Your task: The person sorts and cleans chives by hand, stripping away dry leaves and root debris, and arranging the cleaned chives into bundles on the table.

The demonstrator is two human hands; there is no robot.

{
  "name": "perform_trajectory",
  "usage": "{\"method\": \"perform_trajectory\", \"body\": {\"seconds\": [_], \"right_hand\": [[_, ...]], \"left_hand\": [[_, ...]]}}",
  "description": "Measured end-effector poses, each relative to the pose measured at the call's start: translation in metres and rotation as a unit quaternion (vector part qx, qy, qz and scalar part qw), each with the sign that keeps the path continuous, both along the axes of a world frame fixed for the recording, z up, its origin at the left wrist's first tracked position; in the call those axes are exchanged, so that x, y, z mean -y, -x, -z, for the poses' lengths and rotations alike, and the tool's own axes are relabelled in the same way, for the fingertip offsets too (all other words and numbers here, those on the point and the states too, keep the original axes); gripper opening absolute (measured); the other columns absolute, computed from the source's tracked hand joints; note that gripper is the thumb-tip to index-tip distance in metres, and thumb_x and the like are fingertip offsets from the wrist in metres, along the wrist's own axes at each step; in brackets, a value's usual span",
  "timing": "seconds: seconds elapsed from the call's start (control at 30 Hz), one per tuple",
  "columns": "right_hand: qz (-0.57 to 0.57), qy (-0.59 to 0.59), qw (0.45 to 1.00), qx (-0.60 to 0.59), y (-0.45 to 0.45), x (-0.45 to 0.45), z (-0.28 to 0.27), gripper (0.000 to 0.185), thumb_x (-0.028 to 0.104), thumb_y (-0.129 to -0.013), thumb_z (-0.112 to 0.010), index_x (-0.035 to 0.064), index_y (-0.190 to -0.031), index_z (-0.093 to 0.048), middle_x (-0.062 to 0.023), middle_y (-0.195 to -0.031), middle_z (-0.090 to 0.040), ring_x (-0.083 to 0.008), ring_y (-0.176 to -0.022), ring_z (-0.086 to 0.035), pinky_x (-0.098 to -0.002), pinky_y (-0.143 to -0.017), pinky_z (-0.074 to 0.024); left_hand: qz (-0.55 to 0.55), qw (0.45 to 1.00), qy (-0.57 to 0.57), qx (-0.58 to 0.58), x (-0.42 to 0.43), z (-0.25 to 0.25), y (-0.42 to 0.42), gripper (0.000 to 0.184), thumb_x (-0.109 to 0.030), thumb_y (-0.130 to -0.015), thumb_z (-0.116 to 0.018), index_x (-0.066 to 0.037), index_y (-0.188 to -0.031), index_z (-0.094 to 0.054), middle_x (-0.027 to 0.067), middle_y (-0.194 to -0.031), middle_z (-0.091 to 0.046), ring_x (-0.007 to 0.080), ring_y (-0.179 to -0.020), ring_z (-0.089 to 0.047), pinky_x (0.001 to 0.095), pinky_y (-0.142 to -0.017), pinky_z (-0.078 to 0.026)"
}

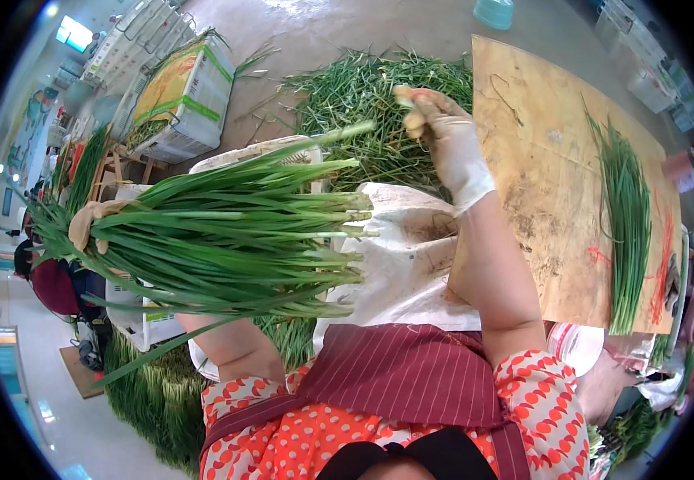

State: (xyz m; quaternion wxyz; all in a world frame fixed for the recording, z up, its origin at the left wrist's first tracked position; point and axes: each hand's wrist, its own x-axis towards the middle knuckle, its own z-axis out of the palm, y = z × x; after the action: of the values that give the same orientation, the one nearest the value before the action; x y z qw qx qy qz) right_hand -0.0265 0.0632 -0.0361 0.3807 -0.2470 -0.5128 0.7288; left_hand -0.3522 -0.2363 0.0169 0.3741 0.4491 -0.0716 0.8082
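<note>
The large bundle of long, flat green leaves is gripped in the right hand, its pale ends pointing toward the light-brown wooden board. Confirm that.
Wrong hand: the head view shows the left hand, not the right hand, gripping the large bundle of long, flat green leaves. Its pale ends do point toward the light-brown wooden board.

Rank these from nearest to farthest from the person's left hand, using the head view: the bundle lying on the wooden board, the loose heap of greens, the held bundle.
1. Held bundle: nearest, gripped by the left hand.
2. Loose heap of greens: ahead, near the middle of the view.
3. Bundle on the wooden board: farthest, toward the right side.
</note>
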Motion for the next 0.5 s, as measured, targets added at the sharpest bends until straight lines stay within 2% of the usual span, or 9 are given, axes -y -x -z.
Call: {"method": "perform_trajectory", "body": {"seconds": [0.03,0.1,0.13,0.17,0.2,0.27,0.33,0.4,0.5], "right_hand": [[-0.021,0.008,0.998,0.057,-0.005,-0.007,0.004,0.030,0.026,-0.089,-0.057,0.0071,-0.113,-0.062,-0.0033,-0.086,-0.066,-0.0100,-0.075,-0.057,-0.0234,-0.072,-0.0469],[-0.115,-0.126,0.981,0.098,-0.012,0.002,0.010,0.043,0.035,-0.084,-0.063,0.0141,-0.121,-0.057,-0.0072,-0.113,-0.062,-0.0165,-0.098,-0.059,-0.0332,-0.092,-0.0454],[-0.194,-0.112,0.969,0.108,-0.012,0.010,0.007,0.050,0.039,-0.081,-0.065,0.0169,-0.125,-0.054,-0.0079,-0.122,-0.056,-0.0186,-0.107,-0.055,-0.0368,-0.098,-0.0400],[-0.271,-0.096,0.950,0.117,-0.009,0.018,0.002,0.057,0.042,-0.078,-0.067,0.0196,-0.128,-0.051,-0.0086,-0.131,-0.050,-0.0207,-0.116,-0.051,-0.0405,-0.105,-0.0346],[-0.307,-0.084,0.940,0.120,-0.003,0.024,-0.001,0.066,0.042,-0.076,-0.070,0.0191,-0.133,-0.046,-0.0077,-0.132,-0.050,-0.0208,-0.114,-0.052,-0.0393,-0.103,-0.0365],[-0.334,-0.062,0.936,0.088,0.017,0.028,0.011,0.064,0.032,-0.077,-0.072,0.0137,-0.133,-0.046,-0.0059,-0.127,-0.054,-0.0184,-0.108,-0.055,-0.0344,-0.099,-0.0402],[-0.340,-0.037,0.937,0.071,0.031,0.030,0.021,0.064,0.026,-0.077,-0.072,0.0123,-0.133,-0.045,-0.0050,-0.125,-0.055,-0.0170,-0.106,-0.056,-0.0326,-0.096,-0.0420],[-0.350,0.034,0.936,0.020,0.042,0.031,0.025,0.064,0.015,-0.076,-0.073,0.0098,-0.133,-0.044,-0.0043,-0.122,-0.057,-0.0143,-0.103,-0.056,-0.0300,-0.093,-0.0441],[-0.364,-0.029,0.931,0.028,0.051,0.035,0.020,0.064,0.009,-0.073,-0.075,0.0068,-0.131,-0.047,-0.0061,-0.117,-0.060,-0.0129,-0.100,-0.057,-0.0277,-0.089,-0.0469]], "left_hand": [[0.020,0.999,0.018,-0.025,-0.003,-0.007,-0.008,0.009,-0.007,-0.083,-0.055,-0.011,-0.091,-0.054,-0.0036,-0.083,-0.056,0.0074,-0.073,-0.056,0.0274,-0.091,-0.042],[0.059,0.994,0.053,-0.075,-0.008,-0.020,-0.025,0.011,-0.006,-0.082,-0.054,-0.009,-0.092,-0.054,-0.0020,-0.085,-0.057,0.0074,-0.076,-0.057,0.0268,-0.090,-0.043],[0.061,0.995,0.072,-0.040,-0.006,-0.021,-0.023,0.010,-0.006,-0.082,-0.051,-0.014,-0.079,-0.056,-0.0059,-0.076,-0.058,0.0073,-0.068,-0.056,0.0258,-0.088,-0.043],[0.063,0.994,0.091,-0.005,-0.004,-0.021,-0.021,0.024,-0.006,-0.083,-0.048,-0.020,-0.065,-0.057,-0.0098,-0.067,-0.059,0.0072,-0.061,-0.055,0.0247,-0.086,-0.043],[0.065,0.994,0.091,-0.005,0.001,-0.017,-0.007,0.024,-0.006,-0.083,-0.048,-0.020,-0.065,-0.057,-0.0098,-0.067,-0.059,0.0072,-0.061,-0.055,0.0247,-0.086,-0.043],[0.086,0.991,0.078,-0.070,0.023,0.002,0.043,0.018,-0.002,-0.077,-0.056,-0.019,-0.072,-0.060,-0.0091,-0.073,-0.060,0.0084,-0.067,-0.057,0.0249,-0.080,-0.048],[0.095,0.987,0.074,-0.104,0.014,0.000,0.037,0.018,0.000,-0.074,-0.060,-0.018,-0.075,-0.061,-0.0087,-0.075,-0.061,0.0089,-0.070,-0.058,0.0250,-0.076,-0.050],[0.203,0.976,-0.053,-0.057,-0.039,-0.021,-0.040,0.017,0.001,-0.073,-0.060,-0.014,-0.081,-0.064,-0.0003,-0.083,-0.061,0.0143,-0.074,-0.059,0.0264,-0.075,-0.052],[0.117,0.991,-0.015,-0.059,-0.028,-0.026,-0.037,0.017,0.001,-0.074,-0.060,-0.013,-0.082,-0.064,-0.0001,-0.084,-0.061,0.0146,-0.074,-0.059,0.0270,-0.076,-0.051]]}}
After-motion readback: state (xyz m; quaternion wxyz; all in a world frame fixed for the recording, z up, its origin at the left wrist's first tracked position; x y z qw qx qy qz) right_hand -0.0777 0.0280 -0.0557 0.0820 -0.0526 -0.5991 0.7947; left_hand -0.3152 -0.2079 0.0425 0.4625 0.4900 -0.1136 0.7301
